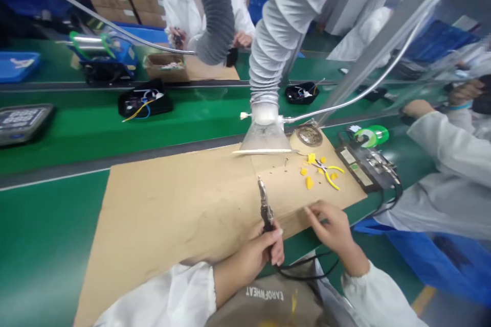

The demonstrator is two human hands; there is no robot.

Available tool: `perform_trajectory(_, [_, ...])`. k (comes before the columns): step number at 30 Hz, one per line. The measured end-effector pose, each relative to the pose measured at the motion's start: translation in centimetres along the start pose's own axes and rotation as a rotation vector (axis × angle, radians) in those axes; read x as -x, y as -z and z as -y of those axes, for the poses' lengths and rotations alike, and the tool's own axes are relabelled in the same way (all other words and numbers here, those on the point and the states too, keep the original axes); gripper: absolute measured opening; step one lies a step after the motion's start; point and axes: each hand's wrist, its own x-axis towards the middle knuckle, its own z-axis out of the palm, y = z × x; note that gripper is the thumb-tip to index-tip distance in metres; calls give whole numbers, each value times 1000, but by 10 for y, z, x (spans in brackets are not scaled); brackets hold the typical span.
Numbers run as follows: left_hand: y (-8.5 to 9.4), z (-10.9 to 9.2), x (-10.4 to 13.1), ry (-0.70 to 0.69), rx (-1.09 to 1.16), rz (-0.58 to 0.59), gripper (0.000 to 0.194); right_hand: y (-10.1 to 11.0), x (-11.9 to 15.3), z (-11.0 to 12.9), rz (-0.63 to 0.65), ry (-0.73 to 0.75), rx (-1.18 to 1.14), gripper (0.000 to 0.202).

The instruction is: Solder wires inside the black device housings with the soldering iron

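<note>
My left hand (264, 250) is closed around the dark handle of a soldering iron (264, 202). Its metal tip points up and away over the cardboard sheet (172, 204), and a black cable trails from below the hand. My right hand (332, 225) hovers by the sheet's front edge, its fingers loosely bent and apart, with nothing visible between them. Beyond it lie yellow-handled pliers (332, 176) among several small yellow pieces (309, 182). A round tin (310, 135) with a pale rim sits at the sheet's far edge.
A fume-extraction hood (266, 133) hangs low over the sheet's far edge. At right stands a dark soldering station (362, 168) with a green solder spool (372, 136). Black wired units (146, 99) lie on the green belt (84, 117). Co-workers sit opposite and at right.
</note>
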Motion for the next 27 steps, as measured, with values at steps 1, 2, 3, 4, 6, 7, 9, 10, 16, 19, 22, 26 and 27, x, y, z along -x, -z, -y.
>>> perform_trajectory(1, [0, 0, 1, 2, -2, -9, 42, 1, 2, -1, 15, -17, 20, 35])
perform_trajectory(2, [0, -1, 1, 3, -6, -15, 42, 5, 0, -7, 14, -54, 58, 37])
perform_trajectory(3, [-1, -1, 2, 4, -13, -21, 42, 10, -6, -17, 3, -107, 110, 40])
perform_trajectory(4, [-1, -2, 2, 5, -23, -25, 42, 18, -17, -32, -9, -170, 174, 41])
perform_trajectory(6, [-1, -3, 4, 0, -39, -28, 41, 34, -47, -68, 52, -252, 288, 38])
perform_trajectory(7, [-1, -3, 4, 0, -44, -27, 40, 41, -63, -85, 126, -262, 328, 34])
perform_trajectory(9, [-2, -4, 5, 0, -51, -22, 39, 49, -95, -114, 333, -229, 378, 25])
perform_trajectory(10, [-2, -4, 5, 1, -54, -21, 39, 50, -108, -123, 438, -209, 404, 22])
perform_trajectory(16, [-2, -6, 5, 7, -63, -35, 39, 36, -145, -128, 815, -74, 517, 22])
perform_trajectory(19, [-3, -7, 6, 15, -64, -46, 39, 44, -145, -122, 860, -8, 516, 23])
perform_trajectory(22, [-3, -7, 6, 20, -59, -55, 39, 66, -140, -118, 857, 14, 495, 20])
perform_trajectory(26, [-3, -7, 5, 36, -57, -71, 40, 103, -136, -120, 825, -47, 525, 18])
perform_trajectory(27, [-4, -7, 5, 41, -60, -76, 40, 112, -137, -121, 814, -75, 553, 18])
